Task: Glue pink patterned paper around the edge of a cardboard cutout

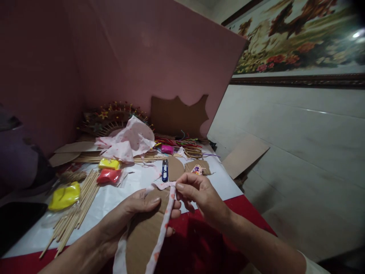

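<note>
A brown cardboard piece with pale, orange-spotted cloth folded over its edges lies in my left hand. The left thumb presses on the cardboard's face, and the fingers come round from behind at the right edge. At the top right corner, my right hand pinches the folded cloth edge between thumb and forefinger. Just beyond the cardboard, small blue thread snips lie on white paper beside a small cardboard piece.
Wooden sticks, bagged yellow clay and bagged red clay lie left. Crumpled spotted cloth is behind them. A cut cardboard sheet leans at the back. A dark flat object sits at the left edge.
</note>
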{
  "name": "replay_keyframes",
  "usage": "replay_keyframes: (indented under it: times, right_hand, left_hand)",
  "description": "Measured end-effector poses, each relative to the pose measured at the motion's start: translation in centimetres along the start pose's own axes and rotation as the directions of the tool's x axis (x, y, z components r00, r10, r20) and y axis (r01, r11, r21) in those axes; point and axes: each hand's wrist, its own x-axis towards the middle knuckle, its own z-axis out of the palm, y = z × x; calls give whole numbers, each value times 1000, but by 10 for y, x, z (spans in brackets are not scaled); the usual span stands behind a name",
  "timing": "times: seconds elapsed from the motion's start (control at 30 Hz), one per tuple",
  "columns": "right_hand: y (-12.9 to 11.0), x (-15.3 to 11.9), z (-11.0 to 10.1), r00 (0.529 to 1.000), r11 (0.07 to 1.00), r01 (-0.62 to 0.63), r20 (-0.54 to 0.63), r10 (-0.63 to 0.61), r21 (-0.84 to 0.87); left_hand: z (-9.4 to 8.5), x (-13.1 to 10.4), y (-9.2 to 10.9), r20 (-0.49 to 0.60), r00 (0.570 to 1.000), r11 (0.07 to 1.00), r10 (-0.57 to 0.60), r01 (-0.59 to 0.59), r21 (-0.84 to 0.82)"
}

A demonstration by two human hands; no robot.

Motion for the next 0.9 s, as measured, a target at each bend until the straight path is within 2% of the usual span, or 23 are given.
replay_keyframes:
  times: [0.37,0.63,0.8,0.9]
  right_hand:
    - [-8,-4,4,1000,999,-4,-28,3,-38]
    - [-7,-3,0,999,999,-38,-25,39,30]
    - [-4,0,-2,999,998,37,-21,-38,-55]
    - [-5,1,-2,999,996,21,-23,-23,-84]
  left_hand:
    - [7,-3,1,-49,999,999,6,-4,42]
    - [5,-2,1,23,999,996,37,-39,78]
    - [0,-1,-1,12,1000,990,-27,25,138]
    - [-2,0,-3,-19,1000,988,-23,26,153]
